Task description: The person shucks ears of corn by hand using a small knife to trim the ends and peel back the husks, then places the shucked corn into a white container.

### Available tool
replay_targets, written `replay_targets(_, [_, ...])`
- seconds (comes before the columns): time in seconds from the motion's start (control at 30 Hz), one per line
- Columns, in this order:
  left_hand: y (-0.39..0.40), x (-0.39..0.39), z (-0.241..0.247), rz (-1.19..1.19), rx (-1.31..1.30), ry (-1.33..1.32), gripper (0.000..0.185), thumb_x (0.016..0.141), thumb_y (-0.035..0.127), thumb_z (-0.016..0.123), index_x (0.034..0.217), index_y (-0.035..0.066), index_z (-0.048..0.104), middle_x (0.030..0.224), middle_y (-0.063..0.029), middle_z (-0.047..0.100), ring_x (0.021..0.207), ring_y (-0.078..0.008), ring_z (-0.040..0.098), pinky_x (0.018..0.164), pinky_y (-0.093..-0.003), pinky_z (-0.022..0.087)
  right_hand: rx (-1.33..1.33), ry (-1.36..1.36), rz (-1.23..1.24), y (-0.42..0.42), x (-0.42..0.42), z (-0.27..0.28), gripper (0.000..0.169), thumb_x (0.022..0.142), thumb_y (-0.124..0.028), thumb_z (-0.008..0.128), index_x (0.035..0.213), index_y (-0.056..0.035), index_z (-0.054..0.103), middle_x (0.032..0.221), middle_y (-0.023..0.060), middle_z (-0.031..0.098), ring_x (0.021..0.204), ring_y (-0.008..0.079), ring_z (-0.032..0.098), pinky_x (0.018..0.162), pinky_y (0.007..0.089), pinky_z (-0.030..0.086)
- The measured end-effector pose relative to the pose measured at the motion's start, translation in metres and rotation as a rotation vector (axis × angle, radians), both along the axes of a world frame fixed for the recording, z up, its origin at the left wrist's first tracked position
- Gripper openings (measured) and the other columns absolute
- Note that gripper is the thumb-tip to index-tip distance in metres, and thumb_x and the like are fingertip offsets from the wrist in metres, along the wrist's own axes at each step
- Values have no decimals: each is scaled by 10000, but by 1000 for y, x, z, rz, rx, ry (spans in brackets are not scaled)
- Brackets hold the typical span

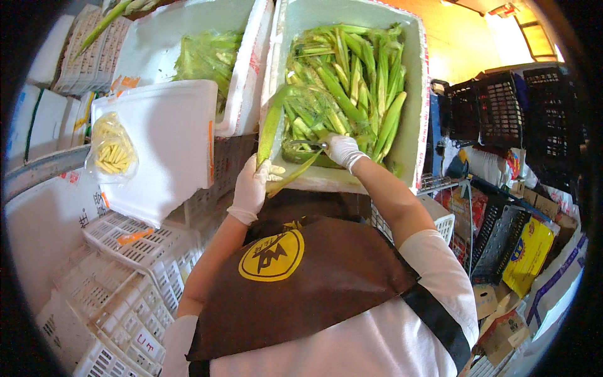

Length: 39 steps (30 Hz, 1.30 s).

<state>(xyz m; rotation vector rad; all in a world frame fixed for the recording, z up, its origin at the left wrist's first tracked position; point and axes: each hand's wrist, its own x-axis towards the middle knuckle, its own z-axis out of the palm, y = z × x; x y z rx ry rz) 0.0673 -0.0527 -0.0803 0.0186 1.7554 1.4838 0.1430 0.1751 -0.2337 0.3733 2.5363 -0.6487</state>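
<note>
In my white-gloved left hand (252, 184) is a long green ear of baby corn in its husk (272, 125), tilted up along the near left corner of a polystyrene box (346, 181). A loose strip of husk (299, 175) slants from near my left fingers towards the right hand. My right hand (340, 148), also gloved, grips a small dark metal tool (308, 143) over the box; its exact kind is unclear. Many green husked ears (348, 89) fill the box beneath, with fine silk among them.
A second polystyrene box (150, 52) at the left holds husk leaves (209, 59). On a white foam lid (174, 146) sits a clear plastic bag of peeled baby corn (113, 155). White plastic crates (141, 235) stand lower left; black crates (499, 108) and cartons are at right.
</note>
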Motion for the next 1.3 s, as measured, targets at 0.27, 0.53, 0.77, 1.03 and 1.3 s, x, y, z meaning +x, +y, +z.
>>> replay_targets(0.27, [-11, 6, 13, -100, -250, 605, 305, 938, 147, 377, 1188, -17, 438, 871, -106, 609, 773, -151, 603, 718, -267, 483, -26, -127, 20, -13, -57, -22, 213, 777, -191, 562, 867, -21, 655, 889, 188, 638, 857, 331, 617, 733, 403, 490])
replay_targets(0.53, [47, 14, -15, -92, -59, 495, 353, 910, 175, 476, 1214, 5, 420, 907, -106, 592, 754, -169, 594, 698, -294, 487, -387, 44, -696, 29, 24, 22, 306, 755, -249, 602, 934, -3, 631, 692, 159, 627, 648, 265, 621, 605, 347, 485])
replay_targets(0.77, [83, -1, -120, -236, -351, 259, 505, 922, 387, 379, 1281, 32, 406, 1237, -175, 492, 1125, -328, 479, 957, -386, 354, -361, 141, -1128, 38, 118, 72, 240, 765, -227, 683, 826, -2, 627, 559, 7, 540, 487, 90, 460, 466, 254, 388])
replay_targets(1.03, [131, -62, -212, 163, -533, -292, 408, 903, 349, 443, 1152, 34, 516, 1077, -189, 561, 947, -326, 537, 843, -380, 411, -547, 154, -1208, -4, 152, 128, 148, 824, -131, 630, 939, -38, 643, 610, -42, 520, 531, 29, 434, 461, 195, 351])
replay_targets(1.3, [111, -33, -227, 255, -399, 238, 309, 842, 254, 571, 1023, 5, 584, 961, -174, 585, 844, -298, 548, 783, -370, 424, -606, 321, -1201, -6, 183, 132, 174, 814, -123, 649, 960, -30, 640, 604, -55, 519, 497, 20, 390, 434, 188, 319])
